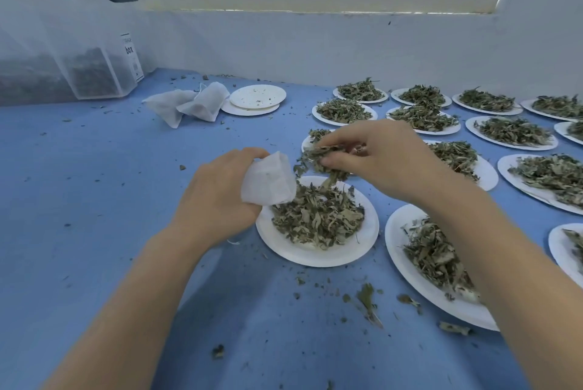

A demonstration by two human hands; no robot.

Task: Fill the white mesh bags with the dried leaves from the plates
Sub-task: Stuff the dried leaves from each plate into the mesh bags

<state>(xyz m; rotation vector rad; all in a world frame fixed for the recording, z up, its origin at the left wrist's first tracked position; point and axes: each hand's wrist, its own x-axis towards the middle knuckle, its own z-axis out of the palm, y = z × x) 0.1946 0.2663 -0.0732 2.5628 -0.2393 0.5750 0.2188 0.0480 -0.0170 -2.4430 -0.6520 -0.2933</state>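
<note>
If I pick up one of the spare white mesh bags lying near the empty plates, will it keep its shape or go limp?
Probably limp: the spare mesh bags lie crumpled and folded on the table. Likely very light too, since the bag that the left hand grips bends around the fingers. Its thin fabric may snag on leaf stems, though that is a guess.

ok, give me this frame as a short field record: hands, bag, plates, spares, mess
left hand: left hand grips a white mesh bag beside the near plate
right hand: right hand pinches a clump of dried leaves above that plate
near plate: still heaped with leaves
other plates: many filled plates to the right
spares: empty mesh bags beside stacked empty plates
container: clear storage box at far left
mess: leaf crumbs scattered on blue table
</note>
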